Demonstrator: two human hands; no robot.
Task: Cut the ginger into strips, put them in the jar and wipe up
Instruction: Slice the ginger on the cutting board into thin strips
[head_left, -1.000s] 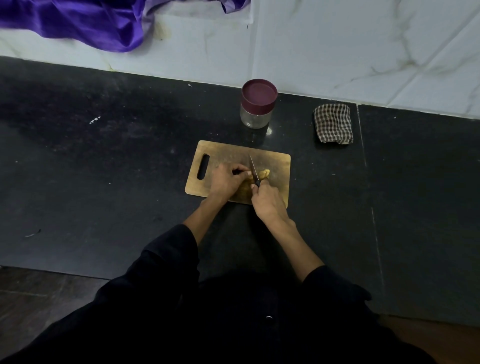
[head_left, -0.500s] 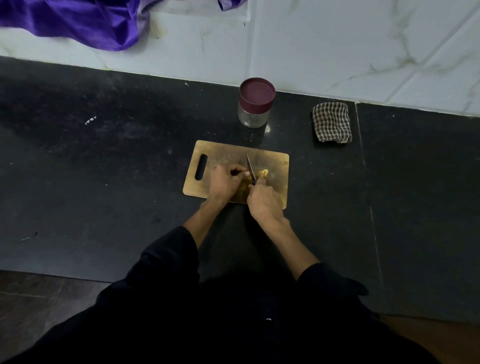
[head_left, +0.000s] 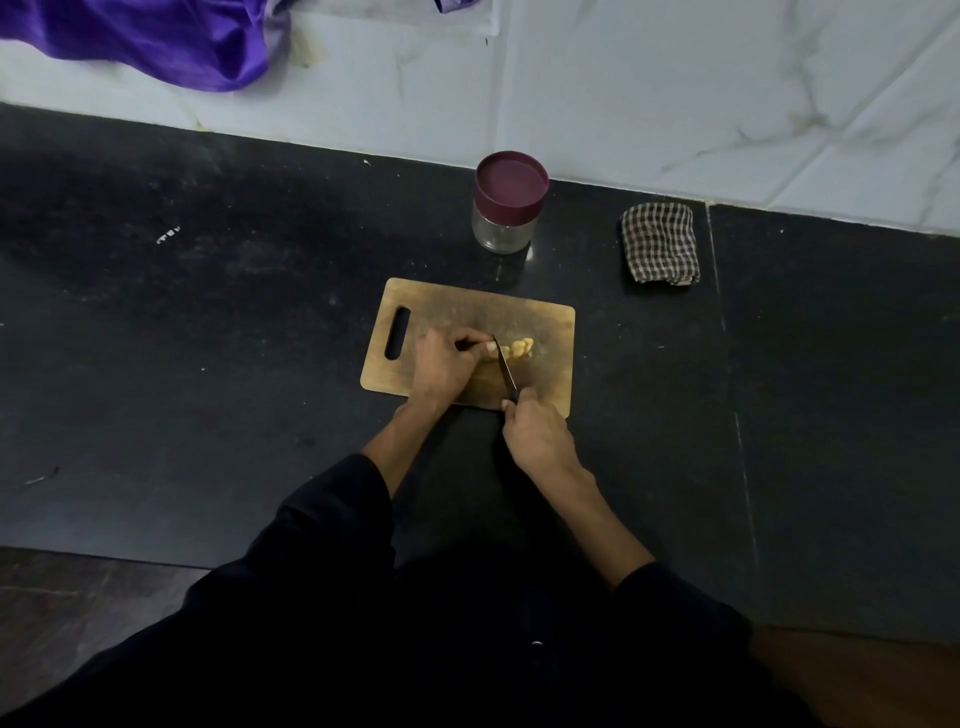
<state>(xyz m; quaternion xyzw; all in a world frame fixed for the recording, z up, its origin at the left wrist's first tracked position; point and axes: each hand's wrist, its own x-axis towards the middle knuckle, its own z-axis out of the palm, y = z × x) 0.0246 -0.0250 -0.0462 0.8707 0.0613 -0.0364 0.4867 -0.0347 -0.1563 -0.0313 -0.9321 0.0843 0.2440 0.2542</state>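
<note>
A wooden cutting board (head_left: 447, 306) with a handle slot lies on the black counter. Pale yellow ginger (head_left: 521, 347) sits near the board's middle. My left hand (head_left: 445, 364) rests on the board with curled fingers pinching the ginger's left end. My right hand (head_left: 537, 435) grips the handle of a knife (head_left: 505, 367) at the board's near edge; the blade runs up to the ginger beside my left fingertips. A glass jar (head_left: 506, 208) with a maroon lid on stands behind the board. A folded checked cloth (head_left: 660, 243) lies to the right of the jar.
A white marbled wall (head_left: 675, 93) runs behind the counter. Purple fabric (head_left: 156, 36) hangs at the upper left. A seam (head_left: 727, 322) crosses the counter at the right. Small white specks (head_left: 167, 235) lie on the counter at the left.
My right hand has drawn back toward me to the board's near edge, pulling the knife with it, so more of the blade shows. My left hand stays on the ginger.
</note>
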